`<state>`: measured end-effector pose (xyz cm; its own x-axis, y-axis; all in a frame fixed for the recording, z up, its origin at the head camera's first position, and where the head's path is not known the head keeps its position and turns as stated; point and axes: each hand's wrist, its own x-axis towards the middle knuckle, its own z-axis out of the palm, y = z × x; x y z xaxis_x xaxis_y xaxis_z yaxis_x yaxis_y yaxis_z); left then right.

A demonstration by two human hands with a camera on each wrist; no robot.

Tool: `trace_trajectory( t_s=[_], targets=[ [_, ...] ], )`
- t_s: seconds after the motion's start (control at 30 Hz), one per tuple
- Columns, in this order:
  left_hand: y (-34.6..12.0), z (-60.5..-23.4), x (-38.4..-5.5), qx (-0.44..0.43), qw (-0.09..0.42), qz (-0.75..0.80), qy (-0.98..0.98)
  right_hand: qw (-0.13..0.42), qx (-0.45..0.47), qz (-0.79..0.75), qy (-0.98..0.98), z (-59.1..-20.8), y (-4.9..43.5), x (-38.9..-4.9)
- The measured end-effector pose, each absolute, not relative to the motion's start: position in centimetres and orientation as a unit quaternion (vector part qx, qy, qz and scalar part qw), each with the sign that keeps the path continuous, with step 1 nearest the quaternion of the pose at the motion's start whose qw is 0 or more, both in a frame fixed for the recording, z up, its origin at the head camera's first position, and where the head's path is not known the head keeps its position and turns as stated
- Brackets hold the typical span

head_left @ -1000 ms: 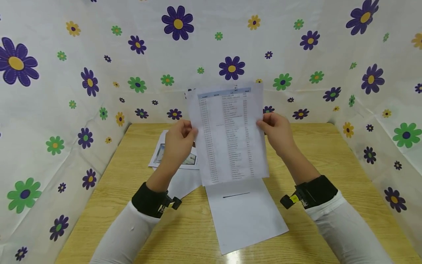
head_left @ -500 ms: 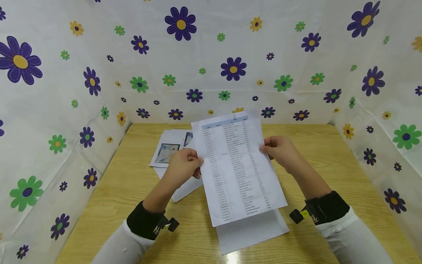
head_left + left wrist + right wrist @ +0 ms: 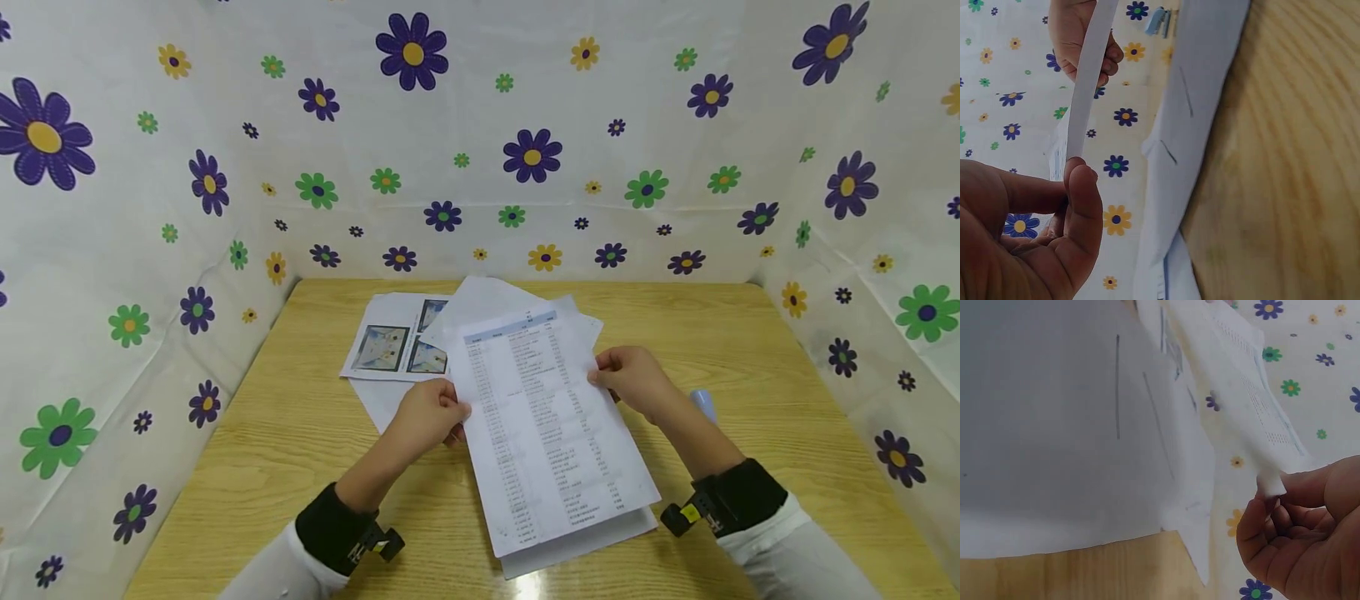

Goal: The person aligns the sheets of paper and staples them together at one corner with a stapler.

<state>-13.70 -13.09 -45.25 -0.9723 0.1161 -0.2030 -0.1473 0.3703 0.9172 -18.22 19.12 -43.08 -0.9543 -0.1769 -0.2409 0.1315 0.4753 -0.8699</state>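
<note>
Fingers (image 3: 1087, 194) of the left hand (image 3: 427, 412) and right hand (image 3: 636, 382) pinch opposite side edges of a printed sheet (image 3: 551, 429) slanting between them, presumably because support from both sides keeps it evenly spread, while another sheet (image 3: 585, 539) lies below those fingers on the surface (image 3: 262, 467)

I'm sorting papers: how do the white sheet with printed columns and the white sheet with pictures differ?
The left hand and right hand hold the white sheet with printed columns; the white sheet with pictures lies unheld. The columned one shows nearly whole; the pictured one is partly covered. Both are white paper.
</note>
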Motion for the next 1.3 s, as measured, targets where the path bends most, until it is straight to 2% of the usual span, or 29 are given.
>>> trace_trajectory(
  t_s=[0.3,0.5,0.93,1.3],
  targets=[
    [-12.6,-47.4,-13.7,0.001,0.136,0.509,0.85,0.141,0.002,-0.444,0.885,-45.1,18.4,-18.2],
    [-12.1,-47.5,-13.2,0.004,0.139,0.49,0.861,0.14,0.011,-0.414,0.899,-46.2,18.2,-18.4],
    [-11.4,-47.7,-13.1,0.029,0.13,0.371,0.919,0.101,-0.001,-0.318,0.943,-46.8,17.4,-17.7],
    [-10.9,-48.0,-13.1,0.031,0.108,0.314,0.943,0.111,0.004,-0.244,0.963,-47.2,17.0,-17.2]
  ],
)
